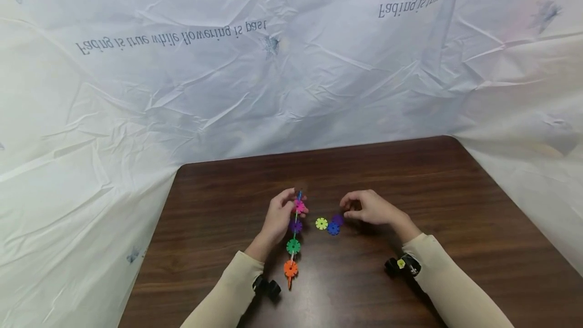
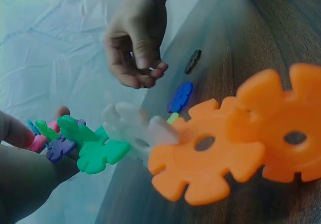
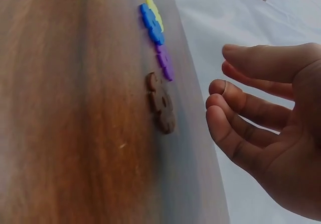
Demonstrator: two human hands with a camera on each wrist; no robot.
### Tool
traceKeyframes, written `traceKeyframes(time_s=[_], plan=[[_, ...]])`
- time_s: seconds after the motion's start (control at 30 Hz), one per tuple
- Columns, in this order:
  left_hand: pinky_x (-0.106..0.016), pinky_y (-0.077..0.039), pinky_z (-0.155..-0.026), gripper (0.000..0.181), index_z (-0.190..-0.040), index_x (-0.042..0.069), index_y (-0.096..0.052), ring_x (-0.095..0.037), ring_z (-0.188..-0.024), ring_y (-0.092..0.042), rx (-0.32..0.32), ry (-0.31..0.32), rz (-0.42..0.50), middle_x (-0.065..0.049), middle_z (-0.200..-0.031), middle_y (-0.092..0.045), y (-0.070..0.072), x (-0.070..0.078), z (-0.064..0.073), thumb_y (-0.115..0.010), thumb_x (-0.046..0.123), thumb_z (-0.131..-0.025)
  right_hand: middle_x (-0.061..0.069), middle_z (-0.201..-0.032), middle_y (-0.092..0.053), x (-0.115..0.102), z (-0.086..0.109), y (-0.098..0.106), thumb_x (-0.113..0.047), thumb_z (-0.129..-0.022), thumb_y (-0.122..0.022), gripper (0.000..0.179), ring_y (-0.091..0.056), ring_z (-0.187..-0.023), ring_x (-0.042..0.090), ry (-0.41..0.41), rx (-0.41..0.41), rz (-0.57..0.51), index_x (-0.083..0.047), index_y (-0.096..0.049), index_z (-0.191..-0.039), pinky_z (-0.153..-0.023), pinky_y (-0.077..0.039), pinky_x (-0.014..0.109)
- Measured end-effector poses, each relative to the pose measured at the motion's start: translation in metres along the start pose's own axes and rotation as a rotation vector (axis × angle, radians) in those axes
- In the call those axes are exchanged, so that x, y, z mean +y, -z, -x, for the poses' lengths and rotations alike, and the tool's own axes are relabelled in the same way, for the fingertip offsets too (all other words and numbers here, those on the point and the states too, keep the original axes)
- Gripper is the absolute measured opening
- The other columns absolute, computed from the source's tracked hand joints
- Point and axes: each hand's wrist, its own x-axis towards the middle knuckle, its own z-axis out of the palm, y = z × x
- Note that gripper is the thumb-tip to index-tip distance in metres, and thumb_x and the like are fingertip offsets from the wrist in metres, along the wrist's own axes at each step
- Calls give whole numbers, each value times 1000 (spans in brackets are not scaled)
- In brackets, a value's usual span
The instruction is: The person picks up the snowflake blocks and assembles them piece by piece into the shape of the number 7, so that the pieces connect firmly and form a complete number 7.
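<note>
My left hand (image 1: 275, 220) grips the upper end of a chain of slotted snowflake discs. From the near end the chain shows orange discs (image 1: 290, 268), a white disc (image 2: 133, 128), a green disc (image 1: 293, 246), a purple disc and a pink disc (image 1: 299, 206), with a blue one at the tip. My right hand (image 1: 370, 207) hovers with fingers loosely bent and nothing between them. Beside it on the table lie a yellow disc (image 1: 321, 223), a blue disc (image 1: 333, 228), a purple disc (image 1: 337, 219) and a brown disc (image 3: 161, 103).
The dark wooden table (image 1: 218, 201) ends at a far edge against a wrinkled white printed sheet (image 1: 291, 80). Black wrist cameras sit on both forearms, the left one (image 1: 266, 288) close to the chain's orange end.
</note>
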Motion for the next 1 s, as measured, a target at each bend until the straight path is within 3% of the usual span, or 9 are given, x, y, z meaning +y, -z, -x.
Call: traceKeyframes(time_s=[0.1,0.2,0.3,0.47,0.6,0.83,1.0], plan=[[-28,-55,-70,39,-136,-11,-43,-14,-76,-66,9,1,27,-37,-125,-51,-1,2,0,-40,0,-98,-2,-94,-67,3,3,-1,-17,-87,-74,21,-60,-79,7,6,-22,-5,-11,-69,-106,-68,-51,25],[-28,-56,-69,40,-136,-10,-44,-12,-74,-67,30,4,-3,-29,-119,-59,-1,2,0,-49,8,-101,0,-94,-67,5,6,-2,-16,-85,-76,23,-60,-80,10,10,-45,-3,-10,-69,-106,-69,-52,25],[-34,-57,-72,44,-136,-9,-43,-12,-73,-67,53,-2,-50,-18,-108,-64,0,0,-1,-56,11,-99,1,-94,-67,6,8,-1,-14,-83,-78,24,-61,-81,13,11,-67,9,-10,-69,-105,-70,-52,26],[-46,-57,-75,34,-124,-11,-49,-14,-71,-67,70,-29,-73,-8,-91,-64,0,-2,-3,-58,8,-97,1,-96,-65,7,11,1,-15,-81,-79,26,-60,-82,15,23,-110,32,-11,-68,-104,-70,-50,26],[-53,-55,-78,27,-119,-9,-53,-17,-71,-68,81,-24,-63,-11,-86,-66,0,-2,-3,-56,9,-99,0,-98,-63,8,13,1,-17,-79,-82,29,-58,-83,14,15,-153,56,-13,-68,-104,-70,-49,25],[-37,-58,-72,29,-122,-10,-54,-15,-71,-68,78,-4,-43,-6,-85,-65,0,-2,-1,-52,10,-101,-2,-98,-57,8,16,1,-14,-78,-82,30,-53,-83,11,8,-225,105,-17,-67,-103,-70,-47,24],[-34,-58,-71,28,-123,-8,-53,-15,-72,-68,77,-20,-28,-9,-96,-63,-1,-3,1,-50,9,-102,-3,-96,-58,9,17,1,-11,-78,-81,26,-53,-81,11,20,-229,127,-17,-67,-100,-69,-47,24]])
